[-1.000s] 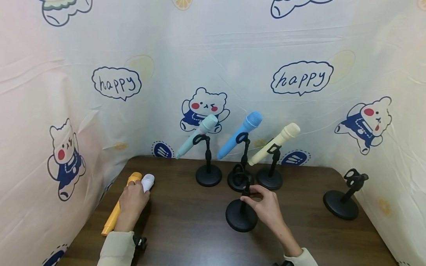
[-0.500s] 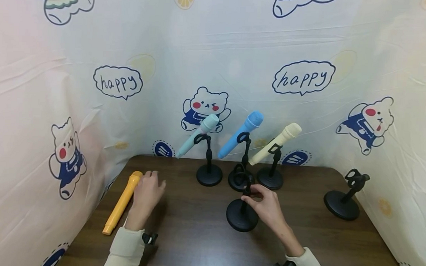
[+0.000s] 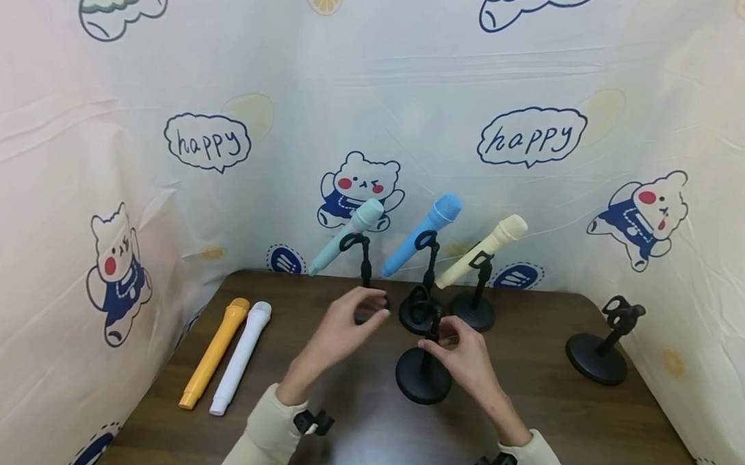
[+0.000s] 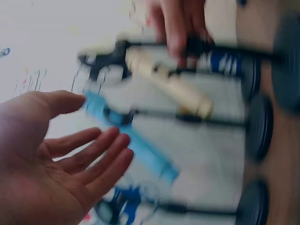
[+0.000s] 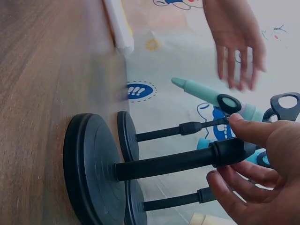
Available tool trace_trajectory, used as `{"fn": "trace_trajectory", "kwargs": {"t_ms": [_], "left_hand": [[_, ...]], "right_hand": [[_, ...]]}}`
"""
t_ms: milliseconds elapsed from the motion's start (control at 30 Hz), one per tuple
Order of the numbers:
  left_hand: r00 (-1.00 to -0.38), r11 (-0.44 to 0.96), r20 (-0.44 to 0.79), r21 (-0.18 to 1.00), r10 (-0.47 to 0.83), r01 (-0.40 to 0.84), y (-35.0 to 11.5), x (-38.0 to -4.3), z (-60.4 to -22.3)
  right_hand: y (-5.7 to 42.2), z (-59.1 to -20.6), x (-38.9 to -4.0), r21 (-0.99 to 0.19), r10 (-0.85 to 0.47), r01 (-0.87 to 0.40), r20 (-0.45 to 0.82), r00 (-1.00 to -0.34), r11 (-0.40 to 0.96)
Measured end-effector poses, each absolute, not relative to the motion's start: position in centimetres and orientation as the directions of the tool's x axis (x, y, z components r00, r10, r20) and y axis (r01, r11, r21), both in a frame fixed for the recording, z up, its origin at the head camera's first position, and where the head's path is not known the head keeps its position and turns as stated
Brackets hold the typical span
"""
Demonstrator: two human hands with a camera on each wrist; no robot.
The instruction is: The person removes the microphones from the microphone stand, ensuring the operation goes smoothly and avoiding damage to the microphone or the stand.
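Note:
My right hand pinches the upper stem of a black microphone stand at the middle of the table. In the right wrist view the thumb and fingers close on the collar of that stand, whose clip holds no microphone. My left hand hovers to its left, fingers spread and relaxed, holding nothing; in the left wrist view its palm shows bare. An orange microphone and a white microphone lie side by side at the table's left.
Behind my hands, a teal microphone, a blue microphone and a cream microphone lean in clips on black stands. Another stand with no microphone is at the right. A printed curtain closes off the back and sides.
My left hand has left the orange and white microphones and swung right toward the held stand, leaving both in full view. My right hand keeps its grip in the same place.

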State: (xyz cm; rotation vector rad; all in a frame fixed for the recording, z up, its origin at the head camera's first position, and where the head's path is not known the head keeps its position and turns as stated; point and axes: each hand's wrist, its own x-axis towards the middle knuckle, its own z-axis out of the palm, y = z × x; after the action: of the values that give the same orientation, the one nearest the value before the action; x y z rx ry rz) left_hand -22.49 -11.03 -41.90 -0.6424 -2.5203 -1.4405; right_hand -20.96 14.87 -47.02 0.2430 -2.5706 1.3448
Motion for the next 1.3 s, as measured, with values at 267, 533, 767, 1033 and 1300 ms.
{"fn": "trace_trajectory", "kwargs": {"t_ms": [267, 533, 767, 1033, 1300], "left_hand": [[-0.844, 0.217, 0.355, 0.858, 0.402, 0.465, -6.6, -22.6, -42.7], [-0.858, 0.173, 0.392, 0.869, 0.333, 0.464, -4.8, -23.2, -43.3], [-0.852, 0.155, 0.406, 0.867, 0.331, 0.473, -4.8, -23.6, -43.6], [-0.858, 0.141, 0.393, 0.878, 0.332, 0.457, -5.1, -23.7, -43.6], [-0.86, 0.121, 0.38, 0.889, 0.342, 0.441, -5.1, -23.8, -43.5]], "right_hand": [[14.9, -47.4, -21.3, -0.785, -0.04, -0.242, 0.268, -0.963, 0.57], [14.9, -47.7, -21.2, -0.775, -0.013, -0.279, 0.331, -0.944, 0.566], [14.9, -47.8, -21.0, -0.766, -0.001, -0.315, 0.379, -0.925, 0.56], [15.0, -47.9, -21.1, -0.716, -0.108, -0.405, 0.423, -0.9, 0.569], [16.0, -48.0, -21.6, -0.749, -0.256, -0.446, 0.365, -0.895, 0.491]]}}
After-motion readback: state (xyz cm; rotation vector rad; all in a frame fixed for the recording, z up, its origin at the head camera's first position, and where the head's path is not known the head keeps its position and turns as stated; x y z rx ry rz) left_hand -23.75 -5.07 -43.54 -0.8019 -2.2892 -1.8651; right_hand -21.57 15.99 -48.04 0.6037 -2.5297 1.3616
